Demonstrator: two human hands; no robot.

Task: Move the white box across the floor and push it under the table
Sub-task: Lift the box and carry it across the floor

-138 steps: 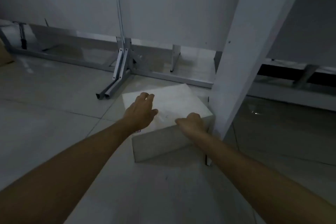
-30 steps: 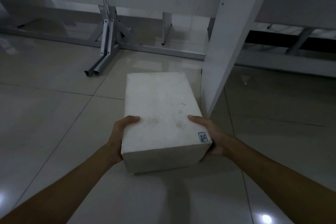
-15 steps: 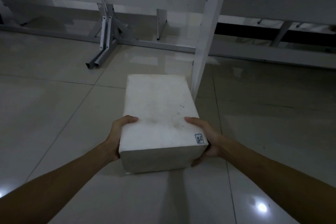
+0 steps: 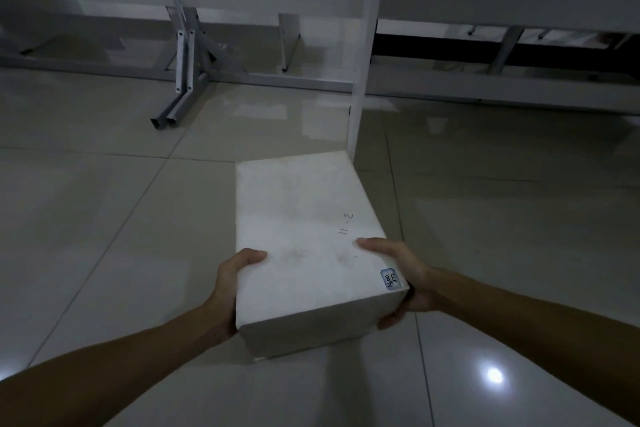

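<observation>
A white box (image 4: 304, 239) sits in the middle of the tiled floor, with handwriting on its top and a small label at its near right corner. My left hand (image 4: 230, 288) grips its near left side, thumb on top. On the near right side, my right hand (image 4: 407, 279) holds it the same way, fingers curled under the edge. The box's far right corner lies just in front of a white table leg (image 4: 363, 55). Whether the box rests on the floor or is slightly raised, I cannot tell.
Grey metal frame feet (image 4: 176, 94) and a floor rail (image 4: 284, 80) run along the white wall behind. Dark space under a low frame (image 4: 485, 52) shows at the back right. Glossy floor tiles (image 4: 86, 218) spread left and right of the box.
Both hands went from resting on top of the box to gripping its near sides. The box has been drawn back from the table leg, and its far end now angles slightly to the right.
</observation>
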